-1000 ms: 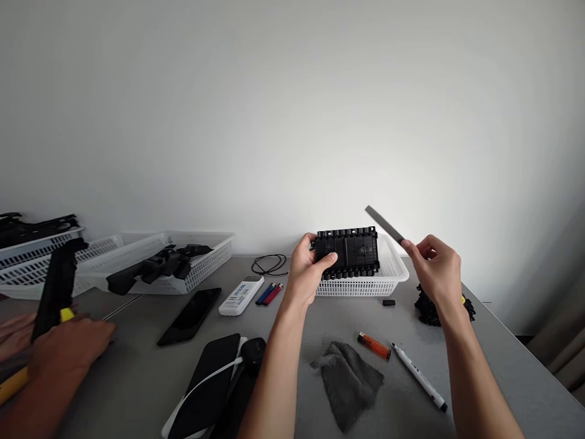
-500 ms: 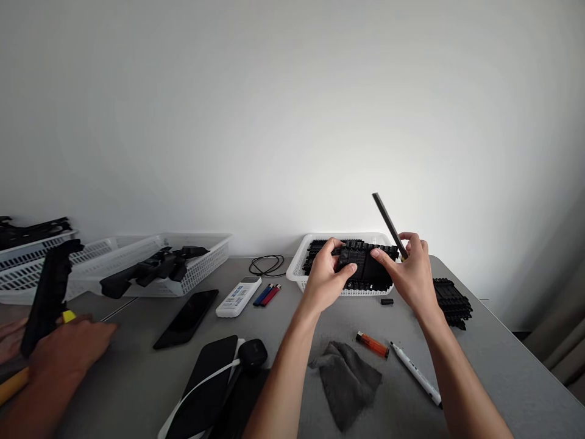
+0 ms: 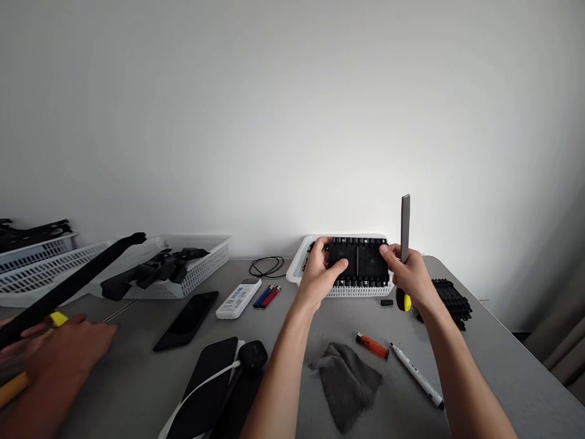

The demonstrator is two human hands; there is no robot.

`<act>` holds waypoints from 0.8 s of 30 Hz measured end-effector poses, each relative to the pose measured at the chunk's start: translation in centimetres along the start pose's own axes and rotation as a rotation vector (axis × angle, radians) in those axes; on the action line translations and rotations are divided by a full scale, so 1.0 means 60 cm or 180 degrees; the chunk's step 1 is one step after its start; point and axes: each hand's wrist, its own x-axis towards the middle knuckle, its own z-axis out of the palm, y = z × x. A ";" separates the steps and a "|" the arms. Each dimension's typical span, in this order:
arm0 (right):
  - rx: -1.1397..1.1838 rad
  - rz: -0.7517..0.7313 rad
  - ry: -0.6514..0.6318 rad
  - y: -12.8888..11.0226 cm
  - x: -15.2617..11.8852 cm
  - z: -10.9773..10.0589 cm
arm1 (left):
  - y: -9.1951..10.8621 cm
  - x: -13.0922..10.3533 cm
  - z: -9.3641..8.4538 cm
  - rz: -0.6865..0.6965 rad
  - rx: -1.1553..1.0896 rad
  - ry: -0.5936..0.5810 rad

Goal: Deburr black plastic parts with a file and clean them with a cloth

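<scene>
My left hand (image 3: 322,272) is closed on the left end of a flat black plastic part (image 3: 359,262), its thumb across the face. Notched edges run along the part's top and bottom. My right hand (image 3: 409,275) grips a flat file (image 3: 404,225), whose grey blade points straight up and whose black-and-yellow handle shows below the palm. The right thumb also touches the part's right end. Just behind, a white basket (image 3: 295,274) is mostly covered by the part. More black notched parts lie stacked (image 3: 452,302) beyond my right wrist.
Nearer me lie a grey cloth (image 3: 350,381), an orange lighter (image 3: 372,346) and a white marker (image 3: 415,375). A phone (image 3: 186,320) and a white power bank (image 3: 238,297) are to the left. A co-worker's hand (image 3: 68,347) works at the far left by baskets of black parts.
The file has swung from leaning left to upright, its handle now showing below my right hand. The black part has turned more squarely toward me. The co-worker's long black piece has tilted rightward.
</scene>
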 end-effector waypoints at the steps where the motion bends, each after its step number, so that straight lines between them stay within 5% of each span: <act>1: -0.0003 -0.0020 0.0018 -0.002 -0.002 0.003 | 0.001 0.000 0.003 0.0036 0.0096 0.0054; 8: -0.0464 -0.0349 0.0136 -0.017 -0.016 0.018 | 0.011 0.002 0.012 0.0366 0.0183 0.0369; 17: -0.0440 -0.0149 0.0303 -0.017 -0.015 0.014 | 0.003 0.010 -0.025 0.0117 0.0284 0.0002; 24: -0.0684 -0.0291 0.0306 -0.022 -0.022 0.025 | 0.025 -0.010 0.005 0.1531 0.1414 0.0250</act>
